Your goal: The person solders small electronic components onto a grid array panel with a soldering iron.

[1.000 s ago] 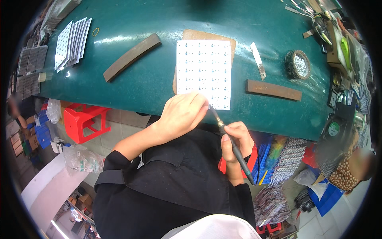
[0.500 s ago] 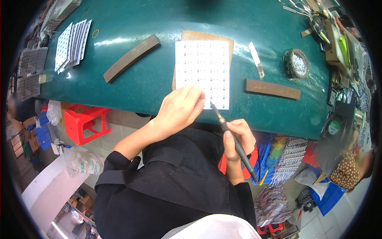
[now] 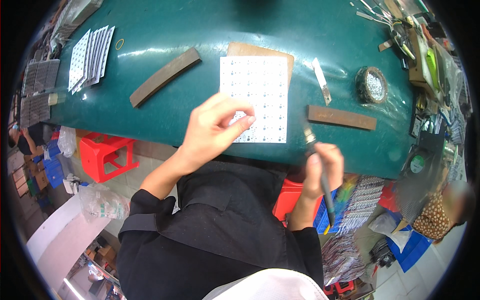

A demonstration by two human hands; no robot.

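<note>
A white circuit board panel [image 3: 270,100] with rows of dark round pads lies on a brown backing board [image 3: 260,49] near the table's front edge. Over the panel's lower left part is my left hand [image 3: 210,125], its thumb and forefinger drawn together in a pinch; anything between them is too small to make out. My right hand [image 3: 324,167] grips a soldering iron [image 3: 328,197] like a pen, slightly blurred. The iron's tip end points up and away, right of the panel and apart from it.
Two brown bars, left [image 3: 165,77] and right [image 3: 341,117], flank the panel. A knife blade [image 3: 321,80] and a round tub of silvery bits [image 3: 372,85] are at right. Standing panels [image 3: 90,57] are far left, red stools [image 3: 105,155] below the table. Another person [image 3: 437,217] is at far right.
My right hand has drawn the soldering iron off the panel toward the right. My left hand has lifted slightly, shifting left with its fingers curled. The view has shifted a little.
</note>
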